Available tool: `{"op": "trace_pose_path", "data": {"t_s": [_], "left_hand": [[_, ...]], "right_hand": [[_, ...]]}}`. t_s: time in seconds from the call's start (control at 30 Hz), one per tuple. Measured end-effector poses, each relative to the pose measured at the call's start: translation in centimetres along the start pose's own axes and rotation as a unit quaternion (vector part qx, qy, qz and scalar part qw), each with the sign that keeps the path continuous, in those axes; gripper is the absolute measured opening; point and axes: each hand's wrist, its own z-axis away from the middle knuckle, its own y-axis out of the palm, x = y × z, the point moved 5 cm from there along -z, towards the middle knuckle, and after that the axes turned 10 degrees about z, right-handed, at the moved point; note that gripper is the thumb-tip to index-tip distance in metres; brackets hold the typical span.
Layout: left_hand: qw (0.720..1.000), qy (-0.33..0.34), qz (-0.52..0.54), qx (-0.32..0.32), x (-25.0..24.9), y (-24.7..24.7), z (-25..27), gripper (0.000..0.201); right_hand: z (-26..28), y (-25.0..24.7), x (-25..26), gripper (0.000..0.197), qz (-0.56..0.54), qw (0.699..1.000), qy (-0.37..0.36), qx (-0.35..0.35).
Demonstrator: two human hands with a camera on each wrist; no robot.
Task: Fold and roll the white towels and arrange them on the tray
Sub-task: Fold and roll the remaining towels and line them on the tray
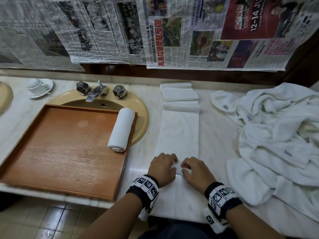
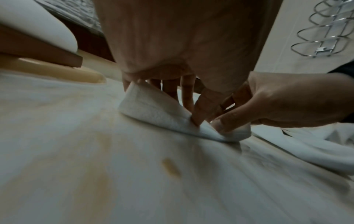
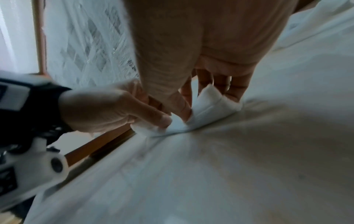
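At far left a cup and saucer (image 1: 38, 87) stand on the counter (image 1: 138, 163). Next, the wooden tray (image 1: 60, 152) lies across the basin (image 1: 141, 121), with one rolled towel (image 1: 121, 129) along its right rim. Beside it, a folded towel strip (image 1: 179, 131) stretches away from the person. At its near end the left hand (image 1: 162, 167) and right hand (image 1: 196, 171), fingers curled and thumbs tucked behind, pinch the small starting roll (image 2: 153, 109) between them. Judged from this, rolling has just begun; a good roll calls for even pressure from both hands, a tight first turn, and edges kept aligned so that the cylinder does not cone. At far right, unfolded towels (image 1: 276, 135) lie heaped.
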Motion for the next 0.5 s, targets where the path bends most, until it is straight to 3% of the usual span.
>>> {"op": "trace_pose_path", "data": {"t_s": [0.1,0.2,0.4,0.5], "left_hand": [[0.999,0.010,-0.023,-0.024,-0.4,-0.1,0.3,0.006],[0.996,0.034,-0.085,-0.008,-0.4,0.5,0.3,0.015],[0.981,0.090,-0.169,0.017,-0.4,0.9,0.3,0.012],[0.974,0.124,-0.186,0.030,-0.5,0.6,0.3,0.023]], "right_hand": [[0.2,0.5,1.0,0.008,0.105,0.990,-0.083,-0.033],[0.8,0.7,2.1,0.010,0.178,0.974,-0.137,-0.023],[0.1,0.3,1.9,0.018,0.194,0.972,-0.132,0.002],[-0.6,0.1,2.4,0.010,0.187,0.975,-0.117,0.033]]}}
